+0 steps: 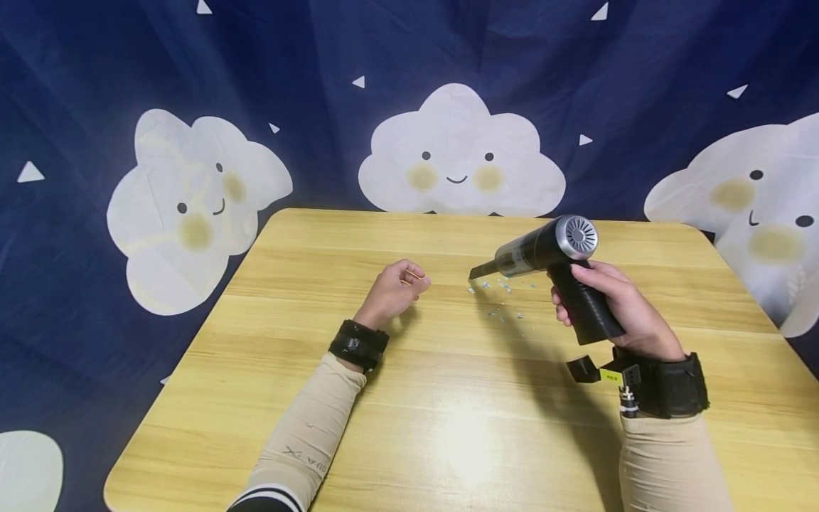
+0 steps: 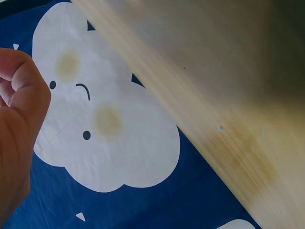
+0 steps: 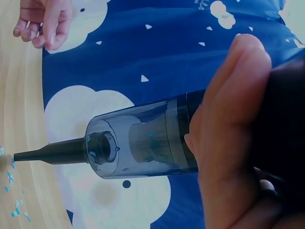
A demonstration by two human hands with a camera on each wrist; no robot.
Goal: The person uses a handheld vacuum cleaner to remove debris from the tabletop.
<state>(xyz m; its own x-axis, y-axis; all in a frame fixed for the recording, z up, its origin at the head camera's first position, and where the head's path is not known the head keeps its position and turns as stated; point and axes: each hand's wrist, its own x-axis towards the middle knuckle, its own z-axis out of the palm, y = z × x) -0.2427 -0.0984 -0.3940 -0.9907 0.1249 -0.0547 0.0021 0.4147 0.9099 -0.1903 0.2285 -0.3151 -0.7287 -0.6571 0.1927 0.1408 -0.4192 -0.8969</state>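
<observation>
R grip clamped round handle of vac, prob. so nozzle slants down twd blue bits on bench fwd-left of it; L grip relaxed, w/ nothing in it, well left.

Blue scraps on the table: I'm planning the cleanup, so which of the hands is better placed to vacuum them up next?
Probably the right hand: it grips the handheld vacuum, whose nozzle reaches close to the blue scraps. The left hand, off to their left, holds nothing.
</observation>
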